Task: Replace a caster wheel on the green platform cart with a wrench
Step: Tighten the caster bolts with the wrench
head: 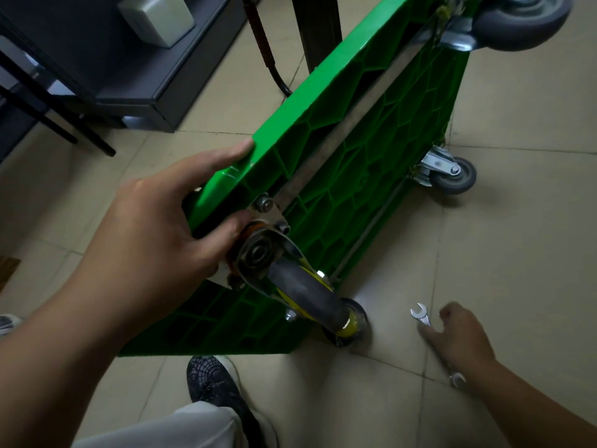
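Note:
The green platform cart (371, 118) stands on its side on the tiled floor, ribbed underside facing me. My left hand (168, 218) holds its upper edge, fingers over the rim and thumb by the metal mounting plate of the near caster wheel (307, 292), which has a grey tyre and yellow hub. A bolt (263, 203) shows at the plate's top. My right hand (458, 337) is down on the floor over a silver open-ended wrench (421, 315), fingers closing round its shaft; both wrench ends stick out.
Two more casters (452, 174) (520, 21) stick out on the cart's far side. A dark shelf unit (135, 79) and a black post (319, 30) stand behind. My shoe (216, 383) is under the cart's near corner.

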